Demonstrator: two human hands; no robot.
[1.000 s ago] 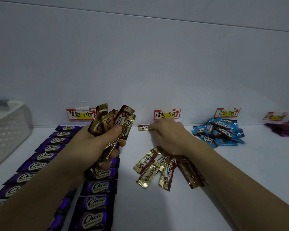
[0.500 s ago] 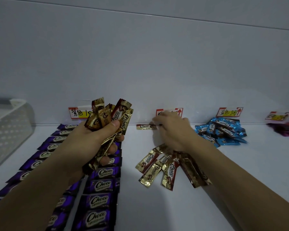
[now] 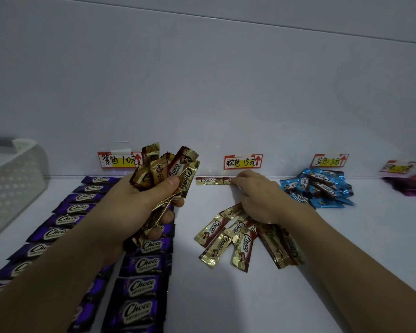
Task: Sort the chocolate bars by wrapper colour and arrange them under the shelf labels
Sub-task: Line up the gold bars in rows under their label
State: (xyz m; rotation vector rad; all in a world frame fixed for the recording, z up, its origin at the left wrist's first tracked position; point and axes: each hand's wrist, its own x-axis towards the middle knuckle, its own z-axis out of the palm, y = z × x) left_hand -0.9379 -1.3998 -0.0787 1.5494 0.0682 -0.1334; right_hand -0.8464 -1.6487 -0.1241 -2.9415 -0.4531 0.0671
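Head view, right hand: my fingers are bent, tips pinching the right end of one gold bar lying flat by the back wall.
Brown label: just above and right of that bar; I should square the bar to the wall, starting a row beneath it.
Left hand: gripped round a gold bundle, raised over the purple rows.
Loose gold bars: fanned under my right wrist, next to line up.

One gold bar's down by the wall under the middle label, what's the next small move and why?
Probably lift the right hand off the gold bar and take another from the bunch the left hand grips: that bar already lies flat by the wall under the middle label, alone.
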